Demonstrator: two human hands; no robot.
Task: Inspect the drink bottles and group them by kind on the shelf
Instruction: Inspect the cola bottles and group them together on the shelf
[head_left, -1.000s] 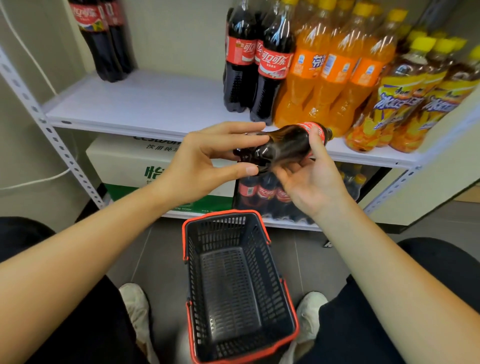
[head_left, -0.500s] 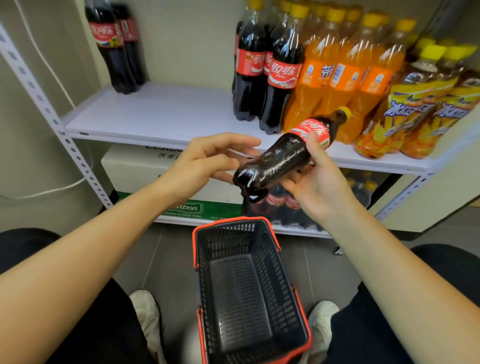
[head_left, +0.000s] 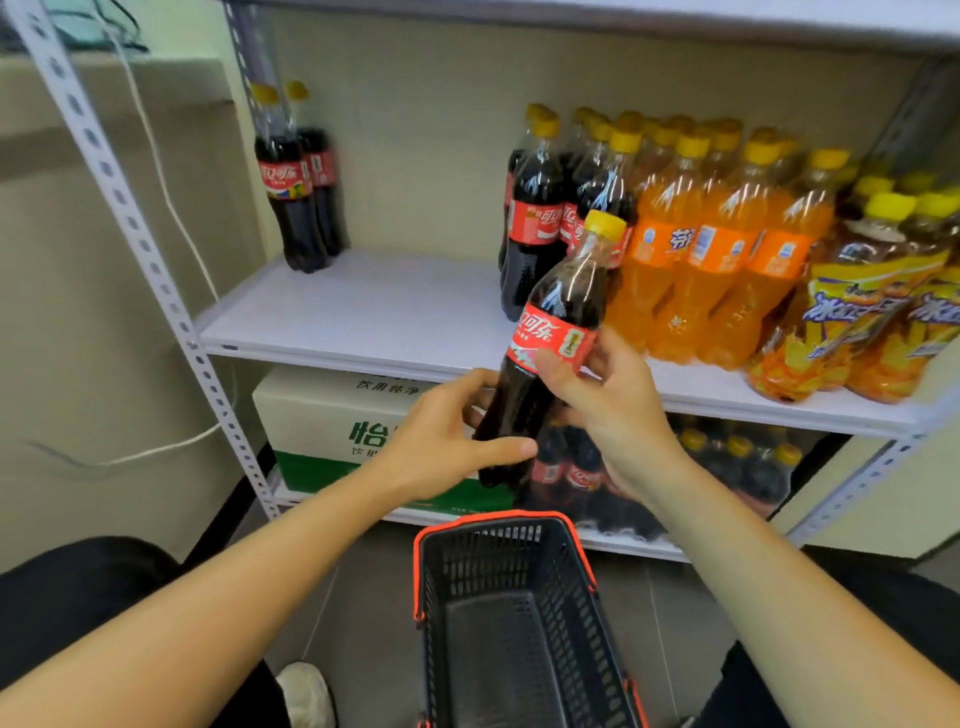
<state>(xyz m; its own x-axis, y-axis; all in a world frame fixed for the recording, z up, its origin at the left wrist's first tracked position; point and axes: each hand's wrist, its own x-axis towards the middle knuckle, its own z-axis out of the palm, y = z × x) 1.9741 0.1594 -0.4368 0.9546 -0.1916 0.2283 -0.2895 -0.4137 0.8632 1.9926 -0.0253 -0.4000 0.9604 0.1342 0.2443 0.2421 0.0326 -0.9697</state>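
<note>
The right hand (head_left: 613, 410) pinches the cola (head_left: 566, 291) at its red label, thumb in front, fingers curled behind. The left hand (head_left: 441, 441) grips its lower body, thumb across the front. The bottle leans slightly, cap up, held in front of the shelf (head_left: 389, 312) edge and not resting on it. Just behind it stand the shelved colas (head_left: 535, 234), then orange sodas (head_left: 717, 270), then iced teas (head_left: 872, 312). Two rear colas (head_left: 296, 197) stand well apart at the left. Below are a box (head_left: 322, 415) and dark bottles (head_left: 571, 473). A basket (head_left: 498, 525) sits on the floor, its mesh bottom showing.
</note>
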